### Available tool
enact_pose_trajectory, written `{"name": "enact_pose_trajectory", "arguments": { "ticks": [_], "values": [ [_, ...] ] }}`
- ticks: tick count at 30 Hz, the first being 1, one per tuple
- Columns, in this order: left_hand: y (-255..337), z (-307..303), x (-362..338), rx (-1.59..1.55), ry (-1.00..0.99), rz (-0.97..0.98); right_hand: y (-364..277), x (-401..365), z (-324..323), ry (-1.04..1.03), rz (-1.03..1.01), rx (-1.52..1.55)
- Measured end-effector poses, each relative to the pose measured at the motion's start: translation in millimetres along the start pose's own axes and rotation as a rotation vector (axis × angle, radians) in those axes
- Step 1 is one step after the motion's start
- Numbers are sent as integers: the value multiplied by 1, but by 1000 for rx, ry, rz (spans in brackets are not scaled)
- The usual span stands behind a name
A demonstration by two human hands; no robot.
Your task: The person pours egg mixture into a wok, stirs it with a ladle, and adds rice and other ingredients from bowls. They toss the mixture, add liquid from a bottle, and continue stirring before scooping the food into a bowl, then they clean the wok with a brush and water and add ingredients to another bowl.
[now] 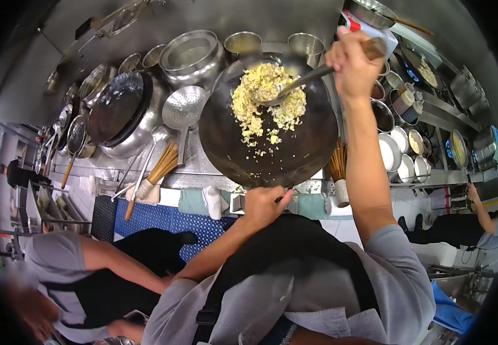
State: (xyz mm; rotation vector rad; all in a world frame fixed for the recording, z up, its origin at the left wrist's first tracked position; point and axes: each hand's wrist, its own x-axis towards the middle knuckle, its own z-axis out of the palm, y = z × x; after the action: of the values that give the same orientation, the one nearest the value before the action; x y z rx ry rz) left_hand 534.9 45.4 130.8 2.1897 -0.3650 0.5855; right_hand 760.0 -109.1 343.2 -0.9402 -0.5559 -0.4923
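One wok [229, 138] holds one heap of egg-flecked rice [252, 86]; right fingers [338, 56] wrap one ladle [312, 77] within it, left fingers [263, 198] clench the wok's near edge; two bamboo brushes [160, 165] flank the wok.

This is a commercial kitchen: a large wok [220, 138] at centre, steel pots [191, 54] upper left, aproned co-workers [102, 259] lower left and right.
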Motion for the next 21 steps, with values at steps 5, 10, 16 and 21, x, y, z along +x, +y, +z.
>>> {"name": "enact_pose_trajectory", "arguments": {
  "ticks": [5, 10, 16, 21],
  "values": [
    [-32, 14, 77, 24, 40, -80, 54, -13, -18, -40, 147, -100],
    [-35, 25, 35, 21, 38, -64, 46, 36, -13, 58, -57, -7],
    [-102, 57, 85, 55, 15, -145, 77, 3, -7, -89, -86, -63],
    [-103, 56, 84, 28, 41, -54, 97, 24, -2, -56, 131, -73]
  ]
}}
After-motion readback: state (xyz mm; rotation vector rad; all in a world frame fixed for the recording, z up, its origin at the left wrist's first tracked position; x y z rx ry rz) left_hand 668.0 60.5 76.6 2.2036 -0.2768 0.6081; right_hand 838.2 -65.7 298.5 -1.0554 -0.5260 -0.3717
